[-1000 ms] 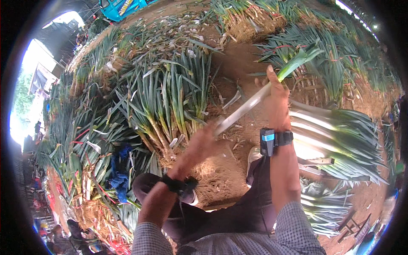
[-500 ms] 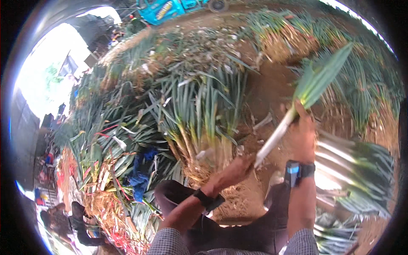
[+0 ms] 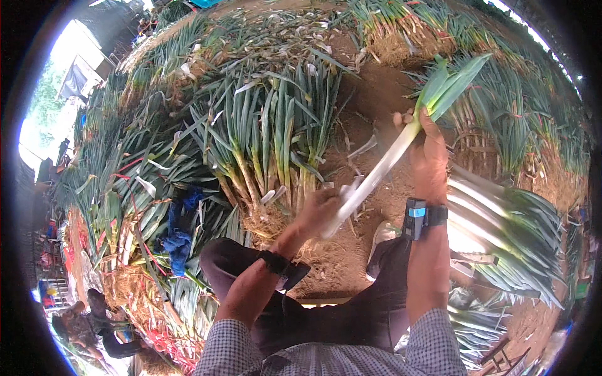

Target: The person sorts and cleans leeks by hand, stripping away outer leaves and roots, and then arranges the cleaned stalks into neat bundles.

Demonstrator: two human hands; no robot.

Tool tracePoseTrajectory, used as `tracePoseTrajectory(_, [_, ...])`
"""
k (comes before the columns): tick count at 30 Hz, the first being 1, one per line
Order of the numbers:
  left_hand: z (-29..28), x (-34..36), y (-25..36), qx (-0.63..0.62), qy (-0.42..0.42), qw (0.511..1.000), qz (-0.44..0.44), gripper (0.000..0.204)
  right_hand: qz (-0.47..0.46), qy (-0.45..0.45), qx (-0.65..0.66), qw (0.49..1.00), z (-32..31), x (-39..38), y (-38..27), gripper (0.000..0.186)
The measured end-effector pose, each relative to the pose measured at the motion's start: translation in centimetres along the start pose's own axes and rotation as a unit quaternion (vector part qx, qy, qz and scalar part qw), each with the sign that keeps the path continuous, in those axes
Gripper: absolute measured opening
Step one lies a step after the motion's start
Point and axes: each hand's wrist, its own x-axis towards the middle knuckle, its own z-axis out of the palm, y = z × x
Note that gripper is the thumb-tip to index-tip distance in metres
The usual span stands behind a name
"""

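Observation:
My right hand (image 3: 426, 138) is closed around a leek (image 3: 385, 166) just below its green leaves, holding it diagonally, root end toward the lower left. My left hand (image 3: 316, 210) is closed at that lower end, gripping a blurred, whitish loose layer (image 3: 348, 194) beside the white stalk; its fingertips are partly hidden. To the right of my right forearm lies a pile of trimmed leeks (image 3: 501, 222) with white stalks and green tops. An untrimmed bunch (image 3: 263, 150) with yellowed stems and roots stands left of the held leek.
Leek bundles (image 3: 401, 34) surround me on bare soil (image 3: 376, 81). Blue netting or cloth (image 3: 179, 244) lies to my left, by red ties. My legs (image 3: 235, 263) are below my hands. Another person (image 3: 97, 323) is partly visible at lower left, and dark metal frames (image 3: 501, 354) are at lower right.
The view swung and came back, shifting the scene in the picture. Both hands still hold the leek, its leaves more fanned than a second ago, and a pale loose strip now shows at my left fingers.

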Motion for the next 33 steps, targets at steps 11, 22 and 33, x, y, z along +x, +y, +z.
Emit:
tracePoseTrajectory(11, [-4.3,1.6,-6.9,0.01,0.112,0.977,0.179,0.021,-0.038,0.064,-0.31,0.948,-0.7,-2.1,-0.1,0.022])
tracePoseTrajectory(22, [-3.4,-2.9,-8.0,0.421,-0.117,0.866,0.245,0.055,-0.105,0.118,-0.418,0.895,-6.7,-1.7,-4.2,0.017])
tracePoseTrajectory(33, [-7.8,-0.7,14.9,0.433,-0.021,0.883,0.18,0.062,-0.015,-0.026,0.013,0.999,-3.9,0.4,-4.4,0.035])
